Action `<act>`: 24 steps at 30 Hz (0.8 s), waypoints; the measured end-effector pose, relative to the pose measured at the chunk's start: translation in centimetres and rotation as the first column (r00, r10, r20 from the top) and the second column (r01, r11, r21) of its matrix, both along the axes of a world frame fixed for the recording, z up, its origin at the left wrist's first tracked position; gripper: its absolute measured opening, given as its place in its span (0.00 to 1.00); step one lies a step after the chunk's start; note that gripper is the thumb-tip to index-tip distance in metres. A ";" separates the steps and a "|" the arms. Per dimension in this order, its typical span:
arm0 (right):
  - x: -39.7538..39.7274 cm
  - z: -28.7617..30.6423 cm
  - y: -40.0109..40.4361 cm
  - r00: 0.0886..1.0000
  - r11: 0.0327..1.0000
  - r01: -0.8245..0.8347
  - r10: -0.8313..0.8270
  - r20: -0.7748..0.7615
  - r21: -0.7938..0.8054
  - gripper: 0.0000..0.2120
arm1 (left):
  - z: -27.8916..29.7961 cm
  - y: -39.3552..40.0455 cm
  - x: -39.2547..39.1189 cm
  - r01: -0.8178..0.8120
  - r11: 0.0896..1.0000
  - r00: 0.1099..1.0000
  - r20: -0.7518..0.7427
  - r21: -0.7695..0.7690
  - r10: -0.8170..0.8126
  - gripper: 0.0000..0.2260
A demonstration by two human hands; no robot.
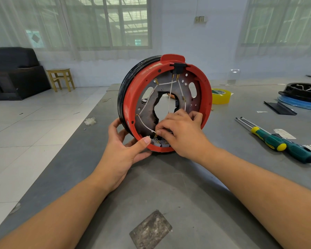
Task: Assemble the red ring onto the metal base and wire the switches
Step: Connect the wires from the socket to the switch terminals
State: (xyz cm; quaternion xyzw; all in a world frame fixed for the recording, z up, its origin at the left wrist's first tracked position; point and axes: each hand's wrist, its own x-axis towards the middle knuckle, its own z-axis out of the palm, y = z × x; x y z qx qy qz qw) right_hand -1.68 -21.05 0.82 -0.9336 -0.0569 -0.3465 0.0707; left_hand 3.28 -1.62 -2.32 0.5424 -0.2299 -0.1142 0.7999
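The red ring (131, 97) stands on edge on the grey table, fitted round a dark metal base (151, 105) with a black rim behind it. White wires (171, 94) run across the base from a black socket (177, 67) at the top. Small grey switches (155, 141) sit at the ring's bottom. My left hand (122, 150) grips the ring's lower left edge, thumb on the rim. My right hand (180, 133) pinches a white wire end just above the switches.
Two green-handled screwdrivers (276, 142) lie to the right. A yellow tape roll (220, 96) sits behind the ring. A black and blue round part (302, 97) and a black strip (279, 108) lie far right. The table's left edge runs diagonally; a stool and sofa stand beyond.
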 end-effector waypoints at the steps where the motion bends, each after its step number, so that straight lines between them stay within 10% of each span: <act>1: -0.1 0.0 0.1 1.000 1.000 0.003 -0.003 0.004 -0.004 0.08 | -0.1 0.0 0.0 0.008 1.000 1.000 -0.007 -0.006 -0.008 0.39; 24: 0.0 0.5 1.1 1.000 1.000 0.011 -0.011 -0.030 0.009 0.05 | -0.1 0.3 0.5 0.065 0.992 0.995 -0.070 -0.107 -0.073 0.36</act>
